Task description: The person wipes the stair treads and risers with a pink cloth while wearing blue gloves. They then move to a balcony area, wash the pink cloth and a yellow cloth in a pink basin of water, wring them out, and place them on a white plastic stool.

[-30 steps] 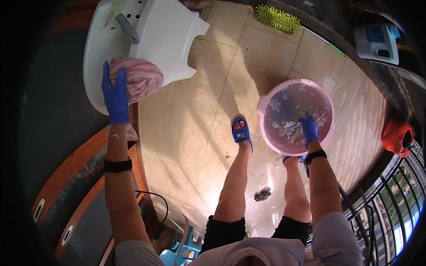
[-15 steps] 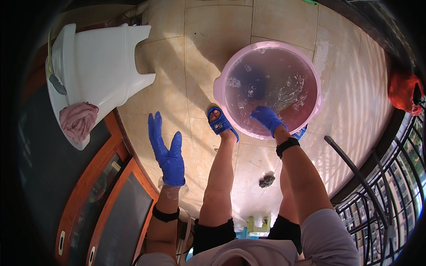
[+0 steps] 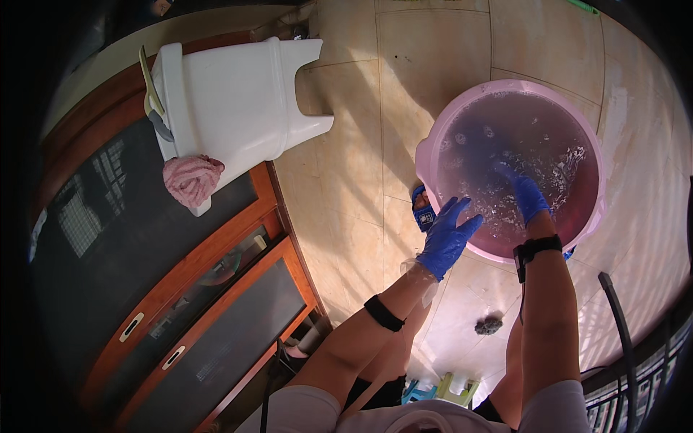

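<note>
A pink basin point(image 3: 426, 160) of cloudy, foamy water point(image 3: 498, 115) stands on the tiles, in front of my feet. My left hand point(image 3: 446, 242), in a blue rubber glove, is at its near left rim with fingers spread and nothing in them. My right hand point(image 3: 530, 198), gloved the same way, dips into the water near the middle. Its fingers stretch forward below the surface, partly blurred by foam. A dark blue patch point(image 3: 478, 148) shows dimly under the water; I cannot tell what it is.
A white plastic stool point(image 3: 231, 97) lies at the left, carrying a crumpled pink cloth point(image 3: 192, 180) and a brush with a grey-tipped handle point(image 3: 153, 101). Behind it run wood-framed sliding doors point(image 3: 180, 252). A dark scrubber point(image 3: 489, 325) lies between my legs. A black rail point(image 3: 617, 317) rises at right.
My left hand has moved right, from beside the basin to its rim. My right hand has gone from the near rim deeper into the water. The view has shifted left.
</note>
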{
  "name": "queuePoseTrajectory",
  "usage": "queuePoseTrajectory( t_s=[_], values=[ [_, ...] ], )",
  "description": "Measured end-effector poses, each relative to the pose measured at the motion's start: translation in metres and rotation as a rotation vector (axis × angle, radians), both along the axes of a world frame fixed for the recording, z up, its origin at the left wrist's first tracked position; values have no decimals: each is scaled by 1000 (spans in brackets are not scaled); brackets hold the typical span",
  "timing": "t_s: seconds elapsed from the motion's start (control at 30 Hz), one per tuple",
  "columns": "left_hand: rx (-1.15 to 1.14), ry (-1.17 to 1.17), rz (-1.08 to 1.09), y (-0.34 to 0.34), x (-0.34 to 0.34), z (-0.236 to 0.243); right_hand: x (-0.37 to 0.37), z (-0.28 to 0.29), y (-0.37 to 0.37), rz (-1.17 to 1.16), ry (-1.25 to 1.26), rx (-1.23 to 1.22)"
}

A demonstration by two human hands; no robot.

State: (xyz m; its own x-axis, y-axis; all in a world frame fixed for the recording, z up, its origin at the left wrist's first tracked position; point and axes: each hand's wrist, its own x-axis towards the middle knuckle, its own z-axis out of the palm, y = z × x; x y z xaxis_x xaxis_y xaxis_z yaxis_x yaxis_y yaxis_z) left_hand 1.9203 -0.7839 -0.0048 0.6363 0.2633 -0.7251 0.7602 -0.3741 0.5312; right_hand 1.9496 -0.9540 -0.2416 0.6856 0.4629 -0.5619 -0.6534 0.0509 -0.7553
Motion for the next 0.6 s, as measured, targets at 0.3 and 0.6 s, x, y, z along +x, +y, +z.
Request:
queuePoseTrajectory(
  t_s=[0.3, 0.6],
  values=[
    [-208, 125, 473, -20, 23, -34, 30, 87, 26, 635, -177, -45],
    [-144, -137, 587, -26, 54, -115, 46, 126, -88, -160, 371, -255]
  ],
)
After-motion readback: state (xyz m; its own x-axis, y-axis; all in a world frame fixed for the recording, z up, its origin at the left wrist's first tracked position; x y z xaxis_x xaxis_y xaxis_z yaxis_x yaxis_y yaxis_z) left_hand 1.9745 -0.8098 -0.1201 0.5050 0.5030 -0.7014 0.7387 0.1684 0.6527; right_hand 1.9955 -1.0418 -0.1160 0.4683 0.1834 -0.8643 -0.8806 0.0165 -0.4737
